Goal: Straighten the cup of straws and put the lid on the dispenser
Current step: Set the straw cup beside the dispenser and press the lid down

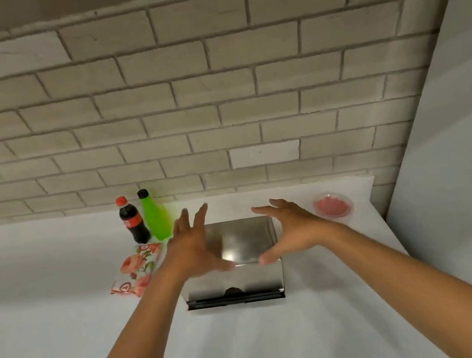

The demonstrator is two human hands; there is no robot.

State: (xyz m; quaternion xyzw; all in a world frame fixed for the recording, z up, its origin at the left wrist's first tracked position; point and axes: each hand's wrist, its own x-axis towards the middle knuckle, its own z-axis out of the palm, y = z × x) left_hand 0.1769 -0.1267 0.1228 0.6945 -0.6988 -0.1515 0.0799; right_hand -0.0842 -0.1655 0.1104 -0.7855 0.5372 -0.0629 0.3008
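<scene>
2 bare forearms reach over the white surface (47,299); left hand (194,243) and right hand (289,226), fingers spread and gripping nothing, flank the steel dispenser (243,239).

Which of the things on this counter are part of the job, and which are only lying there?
Part of the job:
- metal dispenser, its lid on top
- left hand and right hand, open, at the lid's sides

Only lying about:
- cola bottle
- green bottle
- floral packet
- red-filled clear cup
</scene>
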